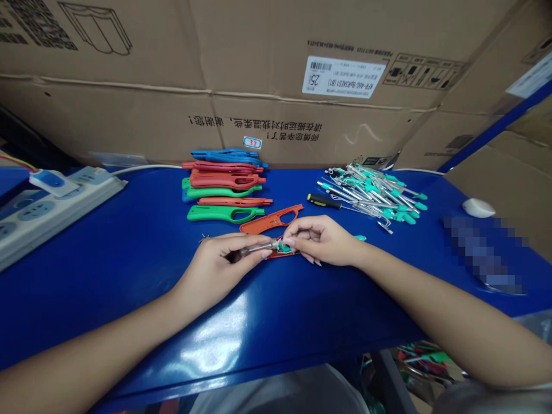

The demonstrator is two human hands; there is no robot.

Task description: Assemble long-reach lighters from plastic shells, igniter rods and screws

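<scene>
My left hand is closed around a thin metal lighter tube, its thumb and forefinger along the shaft. At the tube's right end is a teal plastic piece with a whitish wire, pinched by the fingertips of my right hand. Beneath both hands lies a red-orange lighter handle half, mostly covered by fingers. Just behind them rests an orange handle half with an oval opening. Exactly how the tube sits against the red-orange half is hidden.
Blue, red, orange and green handle shells are stacked behind, left of centre. A pile of metal tubes with teal ends lies back right, beside a black-and-yellow screwdriver. A power strip stands left; cardboard walls the back.
</scene>
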